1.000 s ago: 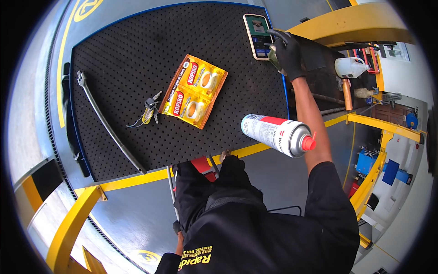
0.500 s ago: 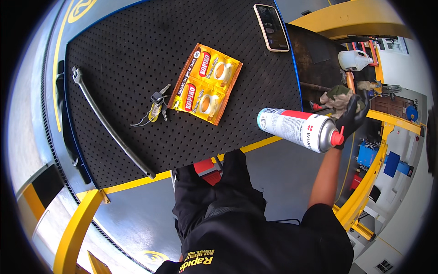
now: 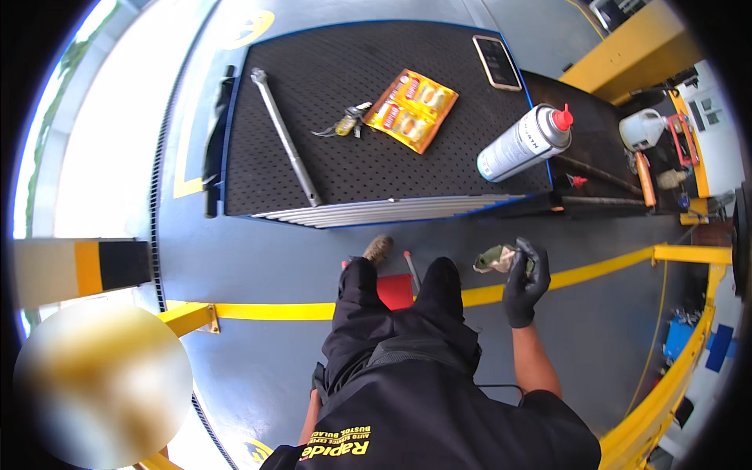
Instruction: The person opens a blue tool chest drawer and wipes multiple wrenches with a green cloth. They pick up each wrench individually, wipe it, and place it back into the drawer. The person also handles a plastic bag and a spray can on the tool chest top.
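My right hand [image 3: 526, 286], in a black glove, is closed on a crumpled camouflage-patterned rag [image 3: 497, 259]. It is off the near edge of the black perforated top of the tool cabinet [image 3: 337, 168], above the floor. Low by my left hip, my left forearm [image 3: 311, 415] shows; the dark-gloved left hand [image 3: 319, 376] is mostly hidden and its fingers cannot be made out. A spray can [image 3: 513, 147] with a red nozzle stands at the top's near right corner. Farther left lie yellow coffee sachets [image 3: 413, 110], keys with a yellow tag [image 3: 347, 123] and a long metal wrench handle [image 3: 283, 135].
A phone [image 3: 497, 63] lies at the far right corner. Beside the cabinet, a dark bench [image 3: 599, 129] holds a translucent jug [image 3: 642, 129], an orange handle [image 3: 645, 178] and a small red piece [image 3: 577, 181]. Yellow frame bars [image 3: 689, 368] stand at right; a red seat [image 3: 395, 291] is below my legs.
My right hand has come back from over the dark bench toward my body, still holding the rag. My view has pulled back and turned, so the cabinet appears farther off. My left forearm now shows.
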Tool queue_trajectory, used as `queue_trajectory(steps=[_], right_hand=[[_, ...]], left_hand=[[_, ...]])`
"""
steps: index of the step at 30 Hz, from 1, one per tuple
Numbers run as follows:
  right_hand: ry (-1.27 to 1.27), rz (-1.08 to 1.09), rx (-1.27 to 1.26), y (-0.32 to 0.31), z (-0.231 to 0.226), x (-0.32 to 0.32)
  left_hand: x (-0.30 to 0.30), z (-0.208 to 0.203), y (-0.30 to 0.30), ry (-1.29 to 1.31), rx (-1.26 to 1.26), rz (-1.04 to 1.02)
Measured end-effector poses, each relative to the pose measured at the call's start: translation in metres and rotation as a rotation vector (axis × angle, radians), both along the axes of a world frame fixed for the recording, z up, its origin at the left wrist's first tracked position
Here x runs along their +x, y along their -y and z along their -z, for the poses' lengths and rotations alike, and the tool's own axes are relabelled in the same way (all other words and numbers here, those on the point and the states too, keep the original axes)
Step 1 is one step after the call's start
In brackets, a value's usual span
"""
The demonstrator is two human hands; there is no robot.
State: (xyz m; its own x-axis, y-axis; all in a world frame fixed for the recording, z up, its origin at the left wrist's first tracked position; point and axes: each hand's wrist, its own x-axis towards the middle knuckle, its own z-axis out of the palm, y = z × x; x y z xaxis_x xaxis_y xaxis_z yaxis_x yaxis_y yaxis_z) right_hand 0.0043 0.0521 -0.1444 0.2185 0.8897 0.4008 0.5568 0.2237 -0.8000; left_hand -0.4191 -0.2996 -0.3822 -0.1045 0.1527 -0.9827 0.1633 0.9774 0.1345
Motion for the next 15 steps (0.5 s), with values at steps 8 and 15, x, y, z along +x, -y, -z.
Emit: queue_trajectory(steps=[8,15], right_hand=[[0.199,-0.120,0.714,0.010,-0.151,-0.009],[0.437,0.189,1.242,0.097,-0.276,0.021]], left_hand=[[-0.079,-0.231,-0.152,-0.739,1.065,0.166],[-0.042,-0.501,-0.174,-1.385,1.634,0.397]])
